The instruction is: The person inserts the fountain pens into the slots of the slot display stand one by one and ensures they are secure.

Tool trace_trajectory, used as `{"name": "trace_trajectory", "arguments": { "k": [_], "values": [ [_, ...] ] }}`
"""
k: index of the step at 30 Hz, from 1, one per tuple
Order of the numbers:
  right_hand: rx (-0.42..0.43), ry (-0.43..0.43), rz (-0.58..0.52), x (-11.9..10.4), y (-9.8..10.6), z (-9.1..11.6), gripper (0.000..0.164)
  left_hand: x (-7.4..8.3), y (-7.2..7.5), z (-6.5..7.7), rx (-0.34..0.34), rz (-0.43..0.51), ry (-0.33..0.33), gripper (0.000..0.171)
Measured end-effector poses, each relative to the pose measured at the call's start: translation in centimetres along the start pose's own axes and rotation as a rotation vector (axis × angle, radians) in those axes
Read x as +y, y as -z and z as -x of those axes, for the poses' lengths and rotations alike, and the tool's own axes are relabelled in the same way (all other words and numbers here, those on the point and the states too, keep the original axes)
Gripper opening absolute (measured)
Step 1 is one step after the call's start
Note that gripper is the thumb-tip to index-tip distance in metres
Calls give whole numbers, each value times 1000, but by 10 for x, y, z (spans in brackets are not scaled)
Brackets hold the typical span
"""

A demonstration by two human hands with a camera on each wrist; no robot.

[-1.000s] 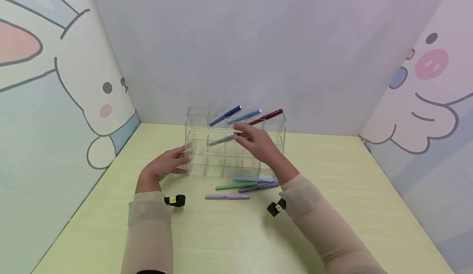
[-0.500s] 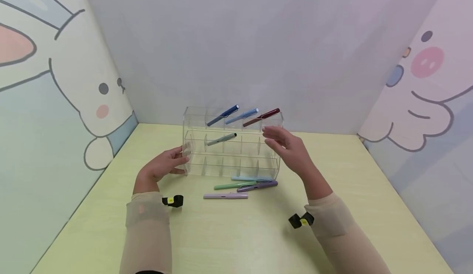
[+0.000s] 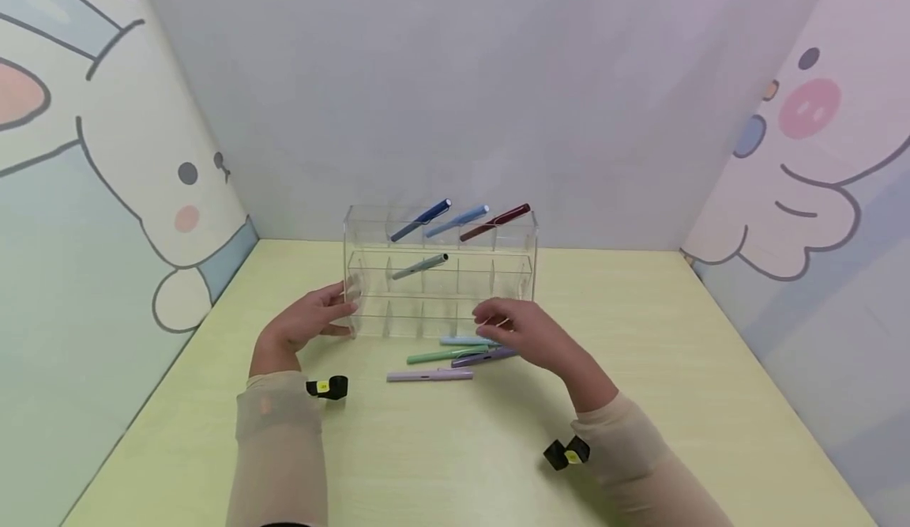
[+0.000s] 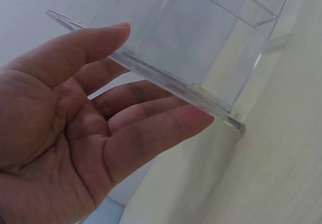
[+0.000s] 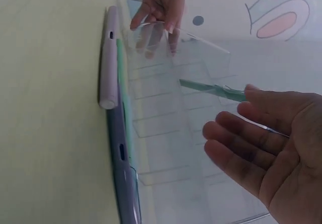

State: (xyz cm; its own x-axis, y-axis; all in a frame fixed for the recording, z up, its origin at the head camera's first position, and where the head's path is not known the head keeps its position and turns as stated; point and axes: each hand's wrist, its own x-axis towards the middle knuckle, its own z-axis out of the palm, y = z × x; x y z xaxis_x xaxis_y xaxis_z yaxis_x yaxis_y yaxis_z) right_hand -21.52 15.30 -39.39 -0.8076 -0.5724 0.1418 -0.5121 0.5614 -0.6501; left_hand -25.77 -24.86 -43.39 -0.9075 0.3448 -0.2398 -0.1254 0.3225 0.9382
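My left hand (image 3: 304,323) holds the left side panel of a clear acrylic pen rack (image 3: 404,325); in the left wrist view the thumb and fingers lie on either side of the panel's edge. My right hand (image 3: 529,336) hovers above the loose pens before the rack, fingers loosely bent and holding nothing. Under it lie a light blue pen (image 3: 462,340), a green pen (image 3: 442,355) and a dark purple pen (image 3: 478,359), partly overlapping. A lilac pen (image 3: 429,375) lies nearer the front. On the middle tier leans a grey-green pen (image 3: 419,267).
The rack's top tier bears a dark blue pen (image 3: 421,221), a sky-blue pen (image 3: 457,221) and a dark red pen (image 3: 495,223), all slanted. The pale yellow table (image 3: 455,464) is bounded by a grey back wall (image 3: 455,116) and cartoon-printed side walls.
My right hand let go of the grey-green pen on the middle tier, drew away to the right, then came down over the loose pens. The left hand stays on the rack.
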Motion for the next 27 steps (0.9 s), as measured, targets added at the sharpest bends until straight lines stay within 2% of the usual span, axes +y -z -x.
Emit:
{"name": "trace_trajectory", "arguments": {
  "k": [5, 8, 13, 19, 27],
  "values": [
    [-151, 20, 101, -1, -22, -6, 21, 3, 0, 0, 3, 9, -3, 75],
    [-198, 39, 183, 2, -35, -8, 16, 2, -1, 0, 3, 7, 9, 74],
    [-232, 90, 317, 7, -50, -10, 9, 0, -1, -1, 0, 16, 3, 72],
    [-279, 147, 439, 8, -56, -7, 4, 0, 0, 1, 0, -3, 2, 79],
    [-300, 128, 515, 10, -59, -5, 6, -2, 0, 0, -5, 4, -8, 76]
  ]
}}
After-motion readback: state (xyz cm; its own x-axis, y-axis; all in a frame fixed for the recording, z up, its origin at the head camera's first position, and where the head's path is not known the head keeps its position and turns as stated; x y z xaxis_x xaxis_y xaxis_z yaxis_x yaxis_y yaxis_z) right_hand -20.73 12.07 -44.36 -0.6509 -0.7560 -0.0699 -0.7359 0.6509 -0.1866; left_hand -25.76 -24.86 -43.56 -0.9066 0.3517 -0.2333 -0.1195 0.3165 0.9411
